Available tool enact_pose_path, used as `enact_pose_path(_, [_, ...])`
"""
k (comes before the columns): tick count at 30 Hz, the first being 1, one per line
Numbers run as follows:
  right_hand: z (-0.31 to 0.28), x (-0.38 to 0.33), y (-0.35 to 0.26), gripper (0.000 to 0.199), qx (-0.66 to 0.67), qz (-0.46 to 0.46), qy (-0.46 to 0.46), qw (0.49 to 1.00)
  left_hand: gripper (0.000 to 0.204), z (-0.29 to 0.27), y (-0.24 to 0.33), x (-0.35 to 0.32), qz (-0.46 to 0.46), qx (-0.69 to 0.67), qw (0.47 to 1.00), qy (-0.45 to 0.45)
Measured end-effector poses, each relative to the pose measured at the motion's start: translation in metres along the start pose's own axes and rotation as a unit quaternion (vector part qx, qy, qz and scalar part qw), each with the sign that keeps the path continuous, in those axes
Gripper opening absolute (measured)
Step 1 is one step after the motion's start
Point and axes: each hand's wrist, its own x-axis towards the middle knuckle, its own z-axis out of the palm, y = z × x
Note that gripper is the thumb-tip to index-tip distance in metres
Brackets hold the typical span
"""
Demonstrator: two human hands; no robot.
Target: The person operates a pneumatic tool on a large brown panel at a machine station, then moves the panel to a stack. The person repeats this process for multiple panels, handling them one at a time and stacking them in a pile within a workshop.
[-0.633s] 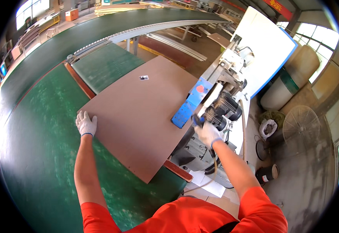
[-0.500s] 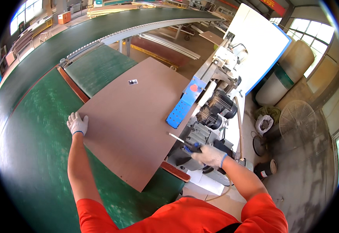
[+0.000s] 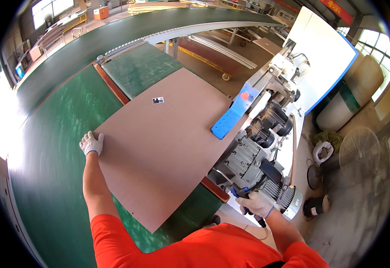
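A large flat brown panel with a small black-and-white label lies on the green surface in front of me. My gloved left hand rests at the panel's left edge with its fingers spread. At the lower right, my gloved right hand is closed around a blue-and-black air blow gun with a thin metal nozzle. A yellowish hose hangs below its grip. The gun is beside the motors of the machine, off the panel's near right edge.
A machine with motors and a perforated blue plate borders the panel's right side. Reddish-brown strips edge the green belt surface. Beyond runs a green conveyor. A fan and a dark bucket stand right.
My right hand has drawn the air blow gun back toward me, away from the panel. My left hand stays at the panel's left edge. The whole view has shifted a little.
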Motion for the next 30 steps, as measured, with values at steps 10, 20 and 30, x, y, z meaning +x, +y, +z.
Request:
enact_pose_path(10, [0.043,0.022,0.043,0.044,0.228,0.014,-0.213,0.95,0.075,-0.009,-0.096,-0.127,-0.059,-0.007,0.997,0.042])
enact_pose_path(20, [0.087,0.041,0.078,0.035,0.255,0.006,-0.288,0.923,0.062,-0.008,-0.121,-0.342,-0.164,-0.001,0.982,0.098])
enact_pose_path(30, [0.033,0.011,0.159,0.025,0.228,-0.059,-0.264,0.935,0.064,-0.006,-0.126,-0.649,-0.341,0.014,0.935,0.093])
